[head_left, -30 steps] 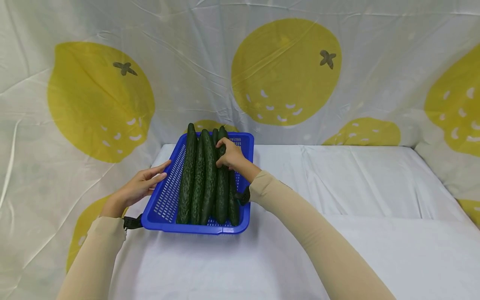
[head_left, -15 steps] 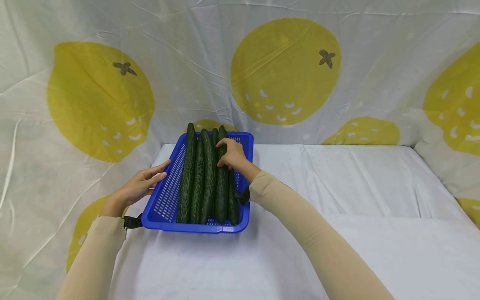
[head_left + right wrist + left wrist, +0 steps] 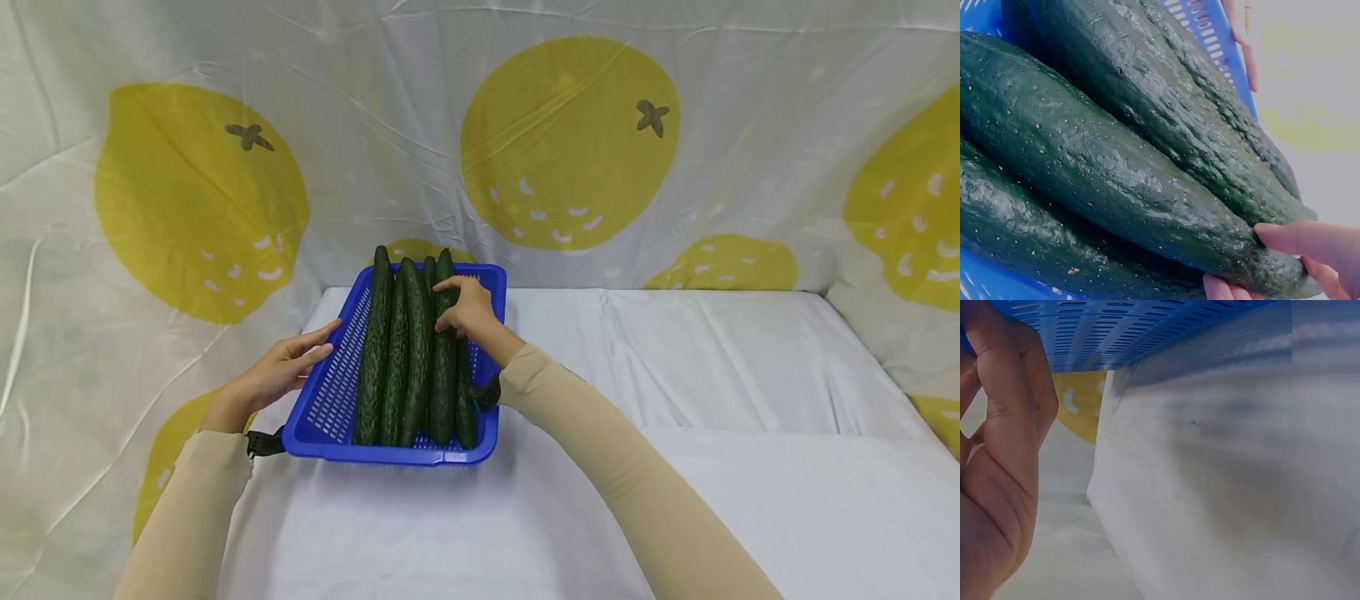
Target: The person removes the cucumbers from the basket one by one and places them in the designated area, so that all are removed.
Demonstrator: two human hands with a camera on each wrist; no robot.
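A blue slotted plastic basket (image 3: 375,454) holds several long dark-green cucumbers (image 3: 372,358) lying side by side, their far tips reaching past the back rim. My left hand (image 3: 273,371) grips the basket's left rim, with its fingers bent up against the side in the left wrist view. Inside the basket, my right hand (image 3: 472,310) pinches one cucumber (image 3: 444,392) on the right near its far end. The right wrist view shows the thumb on top of this cucumber (image 3: 1116,162) and the fingertips (image 3: 1219,289) at its other side. Another cucumber (image 3: 467,417) lies to its right, partly hidden by the hand.
White cloth (image 3: 720,500) covers the table, which extends to the right of the basket. Behind and to the left hangs a pale curtain (image 3: 375,100) printed with yellow lemons. Dark straps (image 3: 266,443) circle both wrists below the beige sleeves (image 3: 600,450).
Hardly anything differs. The right hand and the cucumber it pinches have shifted very slightly, while the left hand and basket stay in place.
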